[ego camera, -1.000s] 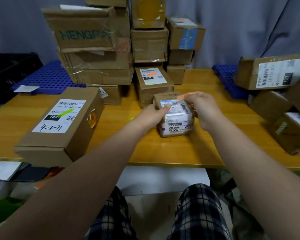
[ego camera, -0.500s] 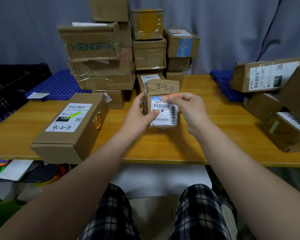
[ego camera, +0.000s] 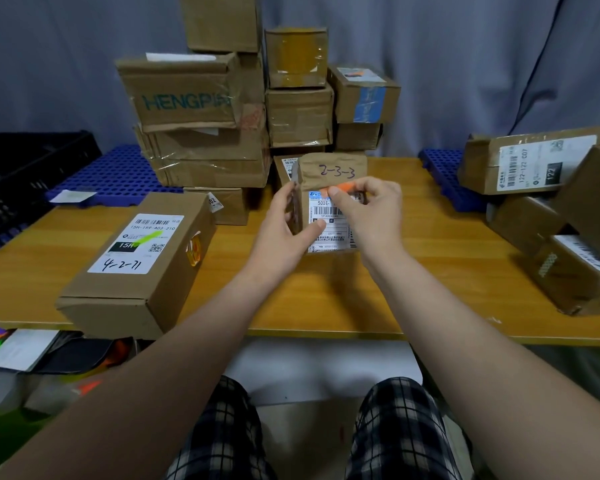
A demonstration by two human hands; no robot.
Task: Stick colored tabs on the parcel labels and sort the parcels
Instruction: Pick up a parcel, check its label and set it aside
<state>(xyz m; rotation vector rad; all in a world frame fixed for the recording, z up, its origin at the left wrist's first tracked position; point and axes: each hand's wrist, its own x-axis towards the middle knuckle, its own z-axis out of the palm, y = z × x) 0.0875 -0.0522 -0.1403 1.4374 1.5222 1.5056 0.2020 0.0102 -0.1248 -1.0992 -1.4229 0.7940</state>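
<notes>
While left hand (ego camera: 284,233) grips parcel (ego camera: 329,183), right hand (ego camera: 373,216) (curled) pinches tab (ego camera: 342,187).

A second ago the small parcel (ego camera: 333,171) lay flat on the table (ego camera: 291,299) at the centre of the frame, with its label (ego camera: 329,233) facing up. Now it is upright, the label turned toward the camera and a handwritten 2-3-3 showing at its top. The left hand (ego camera: 284,233), which was at the near left corner, now grips the left side with its thumb on the label. The right hand (ego camera: 374,216) has moved the orange tab (ego camera: 342,188) from the parcel's upper right corner to the label's top edge.
</notes>
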